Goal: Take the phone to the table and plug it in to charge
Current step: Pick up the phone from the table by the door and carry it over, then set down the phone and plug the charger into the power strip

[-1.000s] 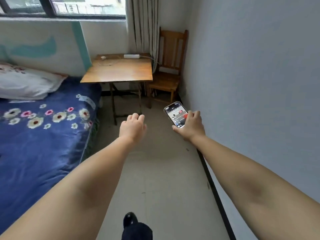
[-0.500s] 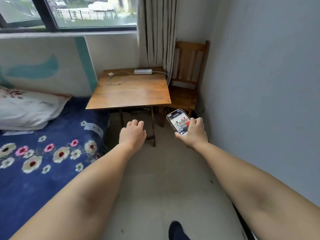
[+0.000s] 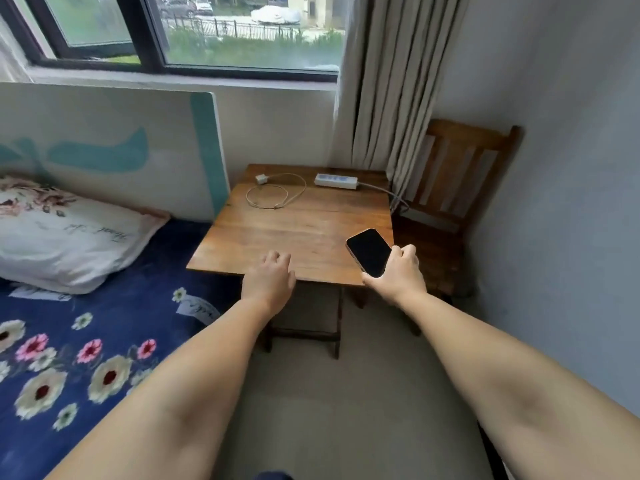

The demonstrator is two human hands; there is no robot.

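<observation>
Risk sits mostly with the phone (image 3: 369, 251), I'd say. Its screen is dark and it is held in the right hand (image 3: 398, 273), pinched along its lower edges by thumb and fingers, up over the near right corner of the counter (image 3: 277, 233). I cannot tell whether it touches the wood yet. If it is let go there, part of it may hang past the edge and tip off toward the floor or the wooden chair (image 3: 450, 188) just beside that corner. A grip that takes only the lower end also leaves the top free to swing.

The left hand (image 3: 268, 280) hovers at the near edge of the counter, fingers loosely curled and holding nothing.

The second worry is the lead. The white cable (image 3: 273, 195) lies in a loose coil at the far side, one end at the small white adapter (image 3: 261, 179), which lies apart from the power strip (image 3: 335, 181); as far as I can see it is not plugged in. Pulling the free end quickly could drag the adapter across the wood.

Room is decent. The middle of the counter is bare between the hands and the cable. On the left the bed (image 3: 104, 327) comes close against it, the curtain (image 3: 391, 98) hangs over the far right corner, and the wall hems in the right. The open floor lies straight ahead of the person.
</observation>
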